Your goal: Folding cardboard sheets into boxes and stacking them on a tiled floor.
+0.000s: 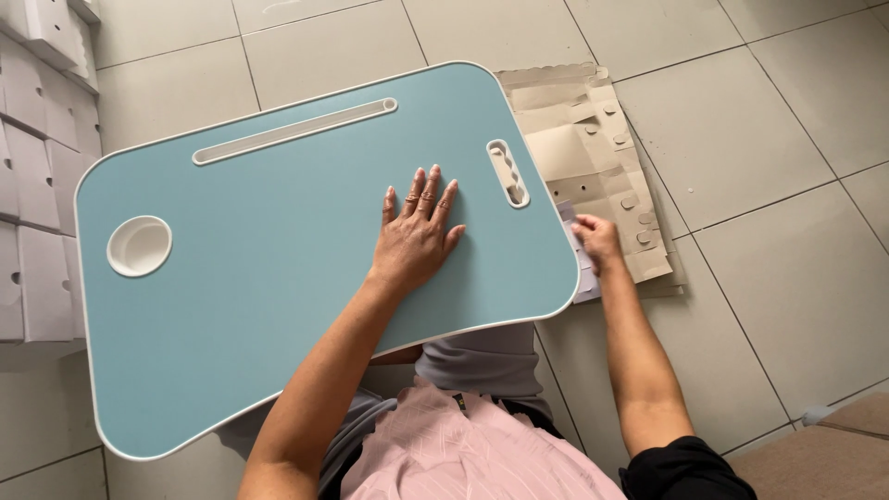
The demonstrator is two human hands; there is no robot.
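- White moulded packing pieces (42, 176): stacked along the left edge on the tiled floor (769, 120). Count unclear, at least several, partly cut off by the frame.
- Lap-desk tabletop (278, 278): one. Pale blue top with white edge trim, lying across the person's lap and tilted in view. Looks like a rigid flat board, probably light to moderate in weight. The smooth laminate looks slippery under a flat palm, so I'd grip it at the rim or the cut-out.
- Built-in features: one round cup recess (139, 245), one long slot (294, 131) near the far edge, one short handle cut-out (508, 173) on the right.
- Left hand (417, 236): flat on the blue surface with fingers spread, pressing down and grasping nothing.
- Right hand (597, 241): just off the board's right edge, fingertips pinched on a small white paper piece (576, 250).
- Flattened brown cardboard sheets (593, 157): on the floor under and behind the right hand, looks like two or three layers. Thin, floppy and light.
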